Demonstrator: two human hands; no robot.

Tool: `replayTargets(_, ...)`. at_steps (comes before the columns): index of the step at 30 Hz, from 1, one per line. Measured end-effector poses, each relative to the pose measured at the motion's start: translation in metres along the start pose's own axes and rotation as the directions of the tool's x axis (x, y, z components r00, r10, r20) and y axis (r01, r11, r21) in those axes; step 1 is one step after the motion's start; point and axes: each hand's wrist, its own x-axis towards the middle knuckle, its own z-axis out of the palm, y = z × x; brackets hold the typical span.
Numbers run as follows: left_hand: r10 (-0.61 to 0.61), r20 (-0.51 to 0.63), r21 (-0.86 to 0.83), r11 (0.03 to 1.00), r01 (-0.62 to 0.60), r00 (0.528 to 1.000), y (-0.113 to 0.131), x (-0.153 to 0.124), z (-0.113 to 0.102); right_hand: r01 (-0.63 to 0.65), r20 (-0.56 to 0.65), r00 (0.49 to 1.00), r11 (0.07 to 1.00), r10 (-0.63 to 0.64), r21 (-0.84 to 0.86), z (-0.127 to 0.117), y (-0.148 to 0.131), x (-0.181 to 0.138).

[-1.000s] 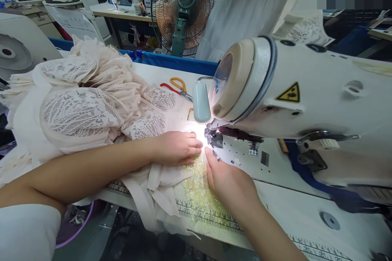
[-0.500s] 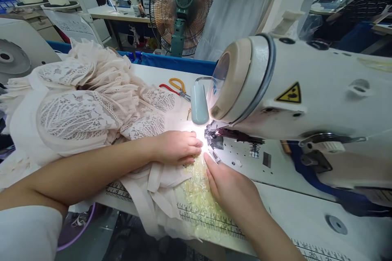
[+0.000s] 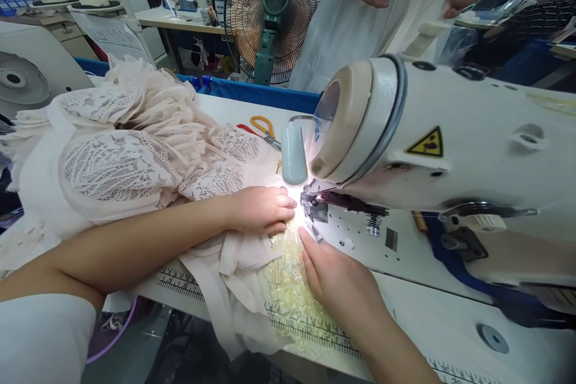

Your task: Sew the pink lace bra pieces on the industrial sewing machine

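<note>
Resting by 1 sewing machine (image 3: 463, 156) are hands (image 3: 261, 210) (image 3: 344, 282) (2).

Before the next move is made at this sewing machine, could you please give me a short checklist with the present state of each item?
1. Left hand on the pale fabric: ok, it rests palm down there.
2. Fingertips well away from the metal foot parts: not ok, those of the left hand and the right hand lie close by.
3. Light at the fingertips: ok, a bright patch falls there.
4. Scissors apart from both hands: ok, they lie farther back on the table.
5. Needle position: cannot tell, glare and small parts obscure it.
</note>
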Motion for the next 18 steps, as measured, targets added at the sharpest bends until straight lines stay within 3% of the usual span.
replayTargets(11, -0.09, -0.08, 0.13, 0.986, 0.1, 0.993, -0.007, 0.004, 0.006, -0.026, 0.016, 1.0, 0.999, 0.025, 0.026, 0.002, 0.002, 0.001)
replayTargets(18, -0.214, 0.006, 0.201, 0.957, 0.209, 0.977, -0.003, 0.011, 0.007, -0.028, -0.037, 0.999, 0.998, 0.03, 0.049, 0.002, -0.001, -0.006)
